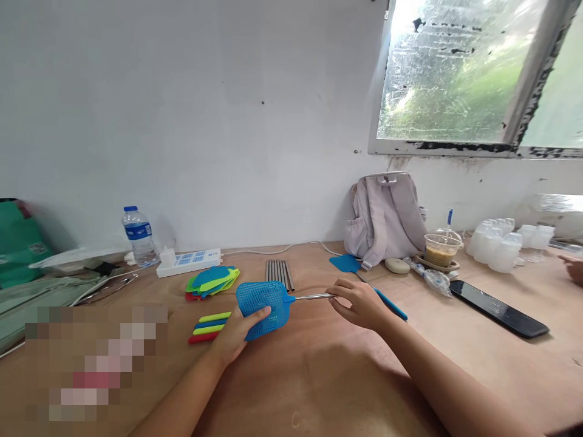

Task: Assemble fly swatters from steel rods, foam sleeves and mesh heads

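Observation:
My left hand (237,335) grips the blue mesh head of a fly swatter (264,305) just above the wooden table (319,376). My right hand (359,301) pinches the thin metal rod (312,297) that sticks out of that head. A finished blue swatter (350,264) with a blue handle lies behind my right hand. A stack of green, blue and yellow swatter heads (212,281) lies to the left. Coloured plastic handles (210,327) lie beside my left hand. A row of metal rods (279,273) lies further back.
At the back stand a water bottle (138,236), a power strip (189,262), a grey backpack (385,215), a cup with a drink (441,250) and white containers (498,243). A dark phone (498,308) lies right. Another person's hand (574,267) shows at the right edge.

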Action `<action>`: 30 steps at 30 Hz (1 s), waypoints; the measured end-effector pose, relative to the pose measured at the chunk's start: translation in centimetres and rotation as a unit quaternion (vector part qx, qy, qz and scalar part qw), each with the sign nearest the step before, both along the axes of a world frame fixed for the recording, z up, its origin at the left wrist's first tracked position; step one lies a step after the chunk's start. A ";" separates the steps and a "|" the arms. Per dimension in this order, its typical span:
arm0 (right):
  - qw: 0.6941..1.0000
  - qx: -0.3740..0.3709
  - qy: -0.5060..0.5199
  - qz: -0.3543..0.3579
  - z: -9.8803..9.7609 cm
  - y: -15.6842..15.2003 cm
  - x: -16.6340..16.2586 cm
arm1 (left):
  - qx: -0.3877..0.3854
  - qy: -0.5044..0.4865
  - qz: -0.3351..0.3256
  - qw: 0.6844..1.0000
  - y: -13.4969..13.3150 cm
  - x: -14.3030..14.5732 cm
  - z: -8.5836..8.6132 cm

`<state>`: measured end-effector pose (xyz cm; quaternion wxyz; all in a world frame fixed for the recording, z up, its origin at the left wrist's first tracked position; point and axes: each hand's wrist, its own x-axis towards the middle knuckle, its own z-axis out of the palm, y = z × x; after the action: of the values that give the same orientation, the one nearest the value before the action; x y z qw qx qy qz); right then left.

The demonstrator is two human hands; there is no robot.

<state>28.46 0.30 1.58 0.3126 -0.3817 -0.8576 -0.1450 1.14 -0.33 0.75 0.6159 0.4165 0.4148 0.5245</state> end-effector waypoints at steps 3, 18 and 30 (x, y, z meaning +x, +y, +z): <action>1.000 0.017 0.015 0.004 0.1 -0.1 -0.1 | 0.007 0.019 -0.019 1.000 -0.2 -0.1 -0.3; 0.998 0.054 0.035 -0.007 0.3 -0.5 -0.4 | 0.017 0.055 -0.127 0.990 -1.0 0.0 1.0; 0.999 0.020 0.046 0.004 0.6 -0.9 -0.8 | 0.007 0.025 -0.119 0.993 -0.9 -0.1 0.8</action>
<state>27.69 -0.61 2.16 0.3596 -0.3781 -0.8410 -0.1430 1.04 -1.25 1.56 0.6606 0.4801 0.3736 0.4400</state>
